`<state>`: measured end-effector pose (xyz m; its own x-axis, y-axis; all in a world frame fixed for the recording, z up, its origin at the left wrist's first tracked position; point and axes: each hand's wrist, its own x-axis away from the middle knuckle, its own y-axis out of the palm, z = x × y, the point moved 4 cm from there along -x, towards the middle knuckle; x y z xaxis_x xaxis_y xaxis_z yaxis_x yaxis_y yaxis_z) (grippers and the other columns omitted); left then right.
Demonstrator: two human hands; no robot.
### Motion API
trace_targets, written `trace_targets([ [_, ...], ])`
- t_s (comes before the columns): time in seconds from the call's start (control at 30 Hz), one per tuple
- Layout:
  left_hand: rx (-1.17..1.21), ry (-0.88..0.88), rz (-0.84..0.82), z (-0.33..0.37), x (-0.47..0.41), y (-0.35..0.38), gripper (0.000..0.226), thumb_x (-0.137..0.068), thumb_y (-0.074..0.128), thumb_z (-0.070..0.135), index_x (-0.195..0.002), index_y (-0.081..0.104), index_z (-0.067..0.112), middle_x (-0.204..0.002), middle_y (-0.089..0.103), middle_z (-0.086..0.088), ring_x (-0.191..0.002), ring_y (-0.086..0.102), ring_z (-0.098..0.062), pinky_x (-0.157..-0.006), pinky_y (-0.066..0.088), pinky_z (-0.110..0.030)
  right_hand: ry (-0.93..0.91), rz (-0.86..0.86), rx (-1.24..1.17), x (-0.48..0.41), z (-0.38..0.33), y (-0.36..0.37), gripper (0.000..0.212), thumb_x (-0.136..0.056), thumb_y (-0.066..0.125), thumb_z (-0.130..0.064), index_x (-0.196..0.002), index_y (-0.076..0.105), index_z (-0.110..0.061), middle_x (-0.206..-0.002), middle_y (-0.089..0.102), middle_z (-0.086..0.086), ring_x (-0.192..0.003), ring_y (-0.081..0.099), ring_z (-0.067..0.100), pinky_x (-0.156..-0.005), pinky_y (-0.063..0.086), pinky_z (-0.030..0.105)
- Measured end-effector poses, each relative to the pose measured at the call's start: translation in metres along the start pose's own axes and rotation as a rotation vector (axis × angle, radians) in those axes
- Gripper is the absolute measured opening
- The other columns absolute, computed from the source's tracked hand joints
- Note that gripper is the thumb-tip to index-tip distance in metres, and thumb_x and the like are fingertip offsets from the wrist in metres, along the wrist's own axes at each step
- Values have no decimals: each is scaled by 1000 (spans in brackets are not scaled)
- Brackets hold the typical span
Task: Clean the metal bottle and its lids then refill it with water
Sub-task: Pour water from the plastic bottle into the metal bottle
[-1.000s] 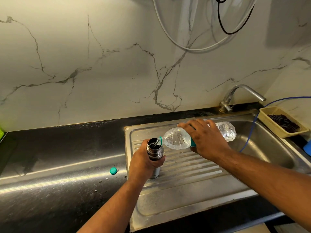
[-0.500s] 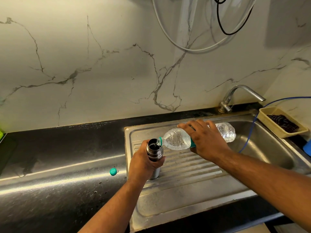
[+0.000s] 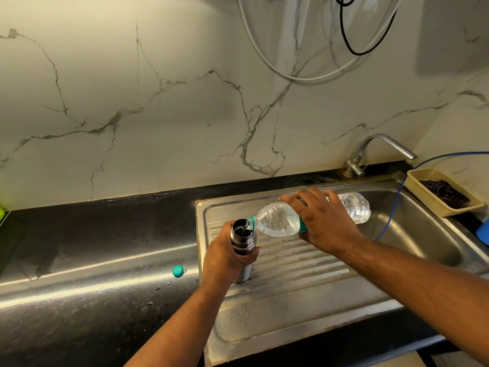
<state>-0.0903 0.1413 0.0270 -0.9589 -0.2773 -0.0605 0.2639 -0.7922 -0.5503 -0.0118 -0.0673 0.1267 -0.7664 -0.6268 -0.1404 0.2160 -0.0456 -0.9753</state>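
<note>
Two bottles: left hand (image 3: 227,260) clamps upright cylindrical steel flask (image 3: 243,237), hiding its middle; right hand (image 3: 325,221) wraps tilted clear plastic bottle (image 3: 277,223).

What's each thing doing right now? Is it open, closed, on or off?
Metal bottle: open, upright, gripped by left hand.
Plastic bottle: uncapped, tipped, pouring into the metal bottle, held by right hand.
Teal cap: off, lying on the counter.
Tap: no water running.
</note>
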Motion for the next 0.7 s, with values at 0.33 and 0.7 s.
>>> trace_targets([
  [0.33,-1,0,-2,1,0,0,73,-71,88,48,-130,47,38,-119,69,12,-106,67,-11,-94,59,-38,8,-4,-1,0,0,-1,104,-62,93,-42,-149,38,-30,-139,54,3,-129,50,26,-103,43,52],
  [0.7,-5,-7,-11,0,0,0,73,-71,88,48,-131,47,37,-120,69,11,-107,67,-13,-94,59,-40,10,-9,-2,0,-1,-3,102,-65,91,-42,-151,38,-30,-141,54,3,-130,49,27,-105,41,53],
])
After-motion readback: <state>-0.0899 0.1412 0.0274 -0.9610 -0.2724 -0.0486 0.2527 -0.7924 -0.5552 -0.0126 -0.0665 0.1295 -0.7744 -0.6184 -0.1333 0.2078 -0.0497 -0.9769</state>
